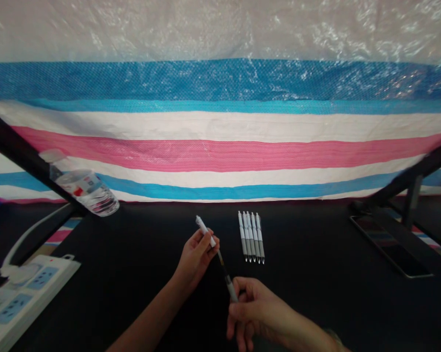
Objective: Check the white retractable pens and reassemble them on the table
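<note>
My left hand [198, 254] is closed in a pinch round the white upper barrel [205, 230] of a pen, whose clip end points up and away. Lower down, my right hand [252, 310] grips the grey lower barrel [232, 291] between thumb and fingers. The two barrel parts are apart, and a thin dark ink refill [223, 265] spans the gap between them. To the right of my left hand, several white-and-grey pens [251, 238] lie side by side on the black table [297, 249], tips toward me.
A white power strip [33, 288] with a plugged-in cable is at the left. Behind it a clear plastic bottle [90, 190] leans over near a black frame bar [26, 159]. At the right lies a phone [391, 247]. A striped plastic sheet [220, 156] hangs across the back.
</note>
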Demonstrator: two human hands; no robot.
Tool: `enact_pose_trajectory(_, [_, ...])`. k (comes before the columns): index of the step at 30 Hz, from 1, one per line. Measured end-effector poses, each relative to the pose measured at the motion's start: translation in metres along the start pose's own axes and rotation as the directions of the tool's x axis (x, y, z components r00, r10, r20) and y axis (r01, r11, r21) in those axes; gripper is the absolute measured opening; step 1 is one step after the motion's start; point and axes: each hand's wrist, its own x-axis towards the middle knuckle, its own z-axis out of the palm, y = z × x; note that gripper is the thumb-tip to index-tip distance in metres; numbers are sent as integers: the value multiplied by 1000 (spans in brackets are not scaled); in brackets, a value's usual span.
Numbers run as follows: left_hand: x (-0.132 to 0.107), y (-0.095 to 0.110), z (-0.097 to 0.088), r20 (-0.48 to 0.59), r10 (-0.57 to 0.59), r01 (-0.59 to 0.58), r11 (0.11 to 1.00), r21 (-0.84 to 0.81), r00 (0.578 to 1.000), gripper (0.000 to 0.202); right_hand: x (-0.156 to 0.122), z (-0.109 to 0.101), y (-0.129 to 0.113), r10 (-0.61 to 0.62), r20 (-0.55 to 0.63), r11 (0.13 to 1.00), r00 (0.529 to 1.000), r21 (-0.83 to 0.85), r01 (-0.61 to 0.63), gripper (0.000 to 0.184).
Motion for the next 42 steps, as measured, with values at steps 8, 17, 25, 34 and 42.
enact_pose_trajectory(8, [-7, -3, 5, 92, 25, -33, 995, 93, 995, 40, 1, 4, -2, 12, -35, 1000, 999, -24, -13, 50])
enact_pose_trajectory(17, [-7, -4, 7, 87, 25, -35, 993, 110, 996, 41, 1, 2, -2, 16, -36, 1000, 999, -9, -16, 49])
enact_pose_trajectory(25, [-14, -5, 5, 320, -51, -96, 899, 428, 946, 33, 3, 1, -2, -55, -71, 996, 996, 60, 59, 51])
enact_pose_trajectory(34, [-18, 2, 7, 300, -73, -66, 901, 429, 951, 30, 5, -2, 0, -91, -135, 986, 987, 124, 108, 46])
enact_pose_trajectory(42, [-18, 2, 6, 320, -102, -56, 892, 448, 942, 31, 5, 1, -2, -81, -188, 982, 979, 152, 110, 45])
